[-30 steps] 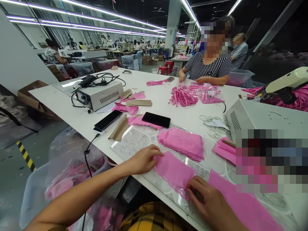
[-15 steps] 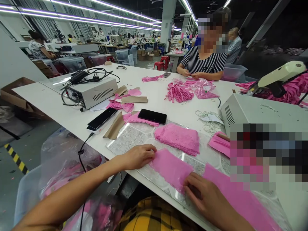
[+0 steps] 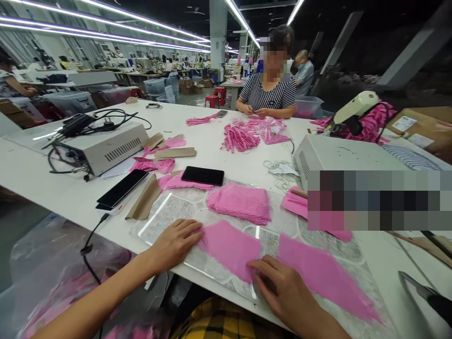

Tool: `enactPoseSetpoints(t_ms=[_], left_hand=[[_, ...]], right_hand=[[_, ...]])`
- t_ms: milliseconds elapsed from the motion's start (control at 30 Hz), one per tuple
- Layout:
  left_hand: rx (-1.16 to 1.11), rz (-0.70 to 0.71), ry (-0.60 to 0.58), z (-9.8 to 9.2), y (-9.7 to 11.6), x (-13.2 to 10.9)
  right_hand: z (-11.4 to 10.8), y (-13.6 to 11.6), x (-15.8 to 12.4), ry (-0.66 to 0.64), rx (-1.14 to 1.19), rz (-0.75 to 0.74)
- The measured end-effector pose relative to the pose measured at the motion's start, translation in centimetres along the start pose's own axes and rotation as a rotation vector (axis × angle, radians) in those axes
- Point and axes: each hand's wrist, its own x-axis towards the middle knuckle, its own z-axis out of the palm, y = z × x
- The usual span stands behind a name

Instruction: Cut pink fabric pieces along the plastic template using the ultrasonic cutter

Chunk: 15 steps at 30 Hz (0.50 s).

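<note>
A thin pink fabric piece (image 3: 231, 247) lies on a clear, patterned sheet (image 3: 164, 216) at the table's near edge. My left hand (image 3: 178, 240) rests at its left edge, fingers stretched out and lying over the border. At the lower right corner, my right hand (image 3: 282, 287) has curled fingers, with thumb and index finger pinching the cloth. To the right, a larger pink fabric piece (image 3: 325, 273) lies flat and apart from it. Just behind sits a stack of pink fabric pieces (image 3: 240, 202) with wavy edges.
Behind the stack lies a black phone (image 3: 203, 175), with another dark device (image 3: 122, 188) left of it. Metal-cased machines stand left (image 3: 113, 146) and right (image 3: 335, 150). Scissors (image 3: 423, 289) lie near right. Across the table, a person in a striped shirt (image 3: 270, 94) handles pink strips.
The camera view has turned right. My left hand's fingers have gone from bunched at the cloth's corner to stretched out along its edge. The pink piece lies flatter; my right hand stays at its corner.
</note>
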Motion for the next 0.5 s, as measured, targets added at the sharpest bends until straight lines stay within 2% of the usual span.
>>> enactPoseSetpoints(t_ms=[100,200,300,400,500], left_hand=[[-0.043,0.011,0.056,0.0,0.6,0.4],[-0.111,0.088,-0.043,0.1,1.6,2.2],[-0.127,0.162,-0.138,1.1,2.4,4.1],[-0.083,0.122,-0.108,2.7,2.6,4.8],[-0.017,0.074,-0.042,3.9,2.8,4.7]], right_hand=[[-1.4,1.1,-1.0,0.119,0.034,0.072],[-3.9,3.2,-2.8,0.234,0.017,0.215],[-6.4,5.4,-5.3,0.387,-0.090,0.356],[-7.8,6.8,-7.8,0.512,-0.171,0.447],[-8.2,7.4,-9.6,0.589,-0.188,0.486]])
